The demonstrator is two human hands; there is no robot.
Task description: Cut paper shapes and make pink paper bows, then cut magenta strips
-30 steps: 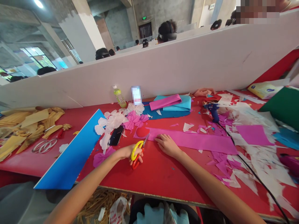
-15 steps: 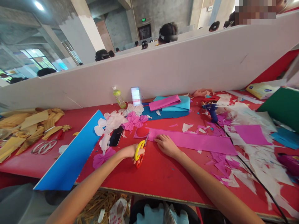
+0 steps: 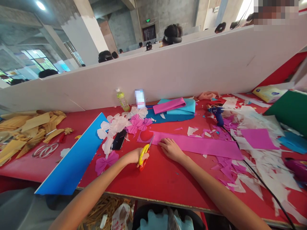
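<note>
The person's left hand (image 3: 135, 157) sits at about 6 o'clock on the red table (image 3: 165, 187), its fingers curled firmly around the yellow handles of a pair of scissors (image 3: 144, 157). The blades look closed and point toward 1 o'clock, their tip just beside the end of a long pink paper strip (image 3: 196, 144). The right hand (image 3: 171, 149) lies flat on that strip, fingers loosely spread and pinching nothing, pressing it to the table.

At the strip's 9 o'clock end is a red paper heart (image 3: 146, 135). Farther toward 10 o'clock are white paper flowers (image 3: 117, 124), pink paper bows (image 3: 106, 162), and a black phone (image 3: 119, 140), with a blue board (image 3: 72, 159) beyond them. A blue glue gun (image 3: 217, 115) stands at 1 o'clock, its black cord (image 3: 259, 182) running toward 4 o'clock through white and pink paper scraps (image 3: 263, 169). Teal paper sheets (image 3: 177, 108) lie at 12 o'clock.
</note>
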